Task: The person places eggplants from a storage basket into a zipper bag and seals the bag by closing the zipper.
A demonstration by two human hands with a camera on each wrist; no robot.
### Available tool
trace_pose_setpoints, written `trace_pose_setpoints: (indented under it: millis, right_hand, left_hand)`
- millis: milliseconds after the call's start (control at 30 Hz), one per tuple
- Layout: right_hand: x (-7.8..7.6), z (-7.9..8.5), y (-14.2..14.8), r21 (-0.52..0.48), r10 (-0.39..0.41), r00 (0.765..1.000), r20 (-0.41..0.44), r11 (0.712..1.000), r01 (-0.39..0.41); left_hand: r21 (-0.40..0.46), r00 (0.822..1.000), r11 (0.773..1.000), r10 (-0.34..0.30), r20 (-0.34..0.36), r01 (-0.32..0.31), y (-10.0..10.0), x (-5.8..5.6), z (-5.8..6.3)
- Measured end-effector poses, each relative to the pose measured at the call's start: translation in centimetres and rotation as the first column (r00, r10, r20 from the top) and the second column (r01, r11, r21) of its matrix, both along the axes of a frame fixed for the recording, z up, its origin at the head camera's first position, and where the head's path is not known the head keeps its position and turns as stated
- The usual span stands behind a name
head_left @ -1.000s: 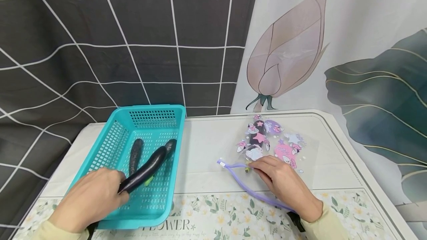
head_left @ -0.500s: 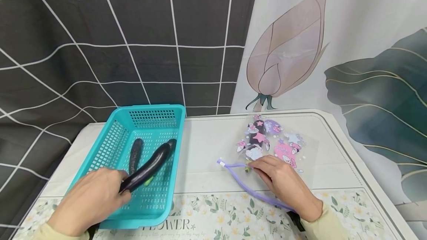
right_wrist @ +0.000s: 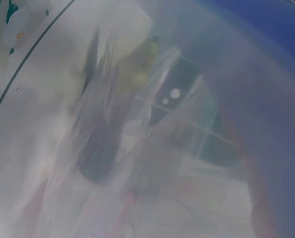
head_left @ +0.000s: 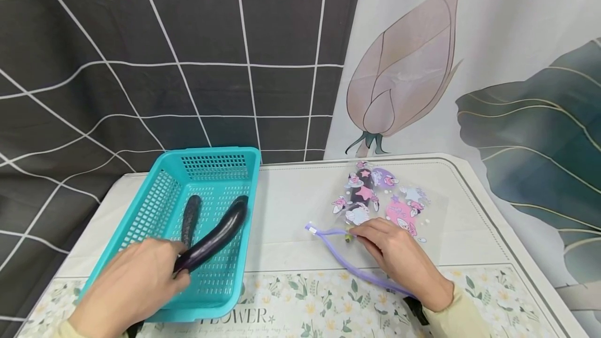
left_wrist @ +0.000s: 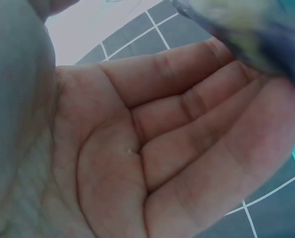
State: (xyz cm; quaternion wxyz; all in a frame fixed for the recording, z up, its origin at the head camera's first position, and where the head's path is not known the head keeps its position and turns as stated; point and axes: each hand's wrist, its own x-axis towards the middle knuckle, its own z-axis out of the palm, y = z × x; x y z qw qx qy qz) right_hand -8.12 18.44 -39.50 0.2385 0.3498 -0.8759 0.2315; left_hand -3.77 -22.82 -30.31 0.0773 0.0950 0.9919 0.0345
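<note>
In the head view my left hand (head_left: 133, 280) grips the near end of a glossy dark eggplant (head_left: 213, 239), which slants across the basket (head_left: 253, 192). The left wrist view shows the held end of the eggplant (left_wrist: 266, 42), blurred, at the fingertips. Beside it in the basket is a dark, rough-skinned long vegetable (head_left: 190, 218). My right hand (head_left: 399, 254) pinches the mouth of a clear printed zip bag (head_left: 434, 218) with a purple zip strip. A dark eggplant (head_left: 361, 189) with a greenish stem lies in the bag, partly hidden by the prints.
The turquoise basket stands on the left of a white table (head_left: 286, 213). A flowered mat (head_left: 319, 301) covers the near part. Behind the table hang a dark grid cloth (head_left: 281, 87) and a pale curtain (head_left: 422, 134) with plant prints.
My left hand and the eggplant have moved slightly right. The eggplant now covers the green bit and the dark tip seen behind it earlier. My right hand and the bag have stayed put.
</note>
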Motion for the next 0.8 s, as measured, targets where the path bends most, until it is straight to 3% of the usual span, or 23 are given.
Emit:
trace_pose_setpoints:
  millis: [200, 800]
  right_hand:
    - [0.0, 0.0, 0.0, 0.0, 0.003, 1.0, 0.002, 1.0, -0.003]
    - [0.1, 0.1, 0.0, -0.005, -0.003, 1.0, 0.004, 1.0, 0.003]
  left_hand:
    - [0.009, 0.999, 1.0, -0.015, -0.029, 0.015, 0.5, 0.2, 0.1]
    - [0.053, 1.0, 0.999, 0.005, 0.029, -0.007, 2.5, 0.8, 0.3]
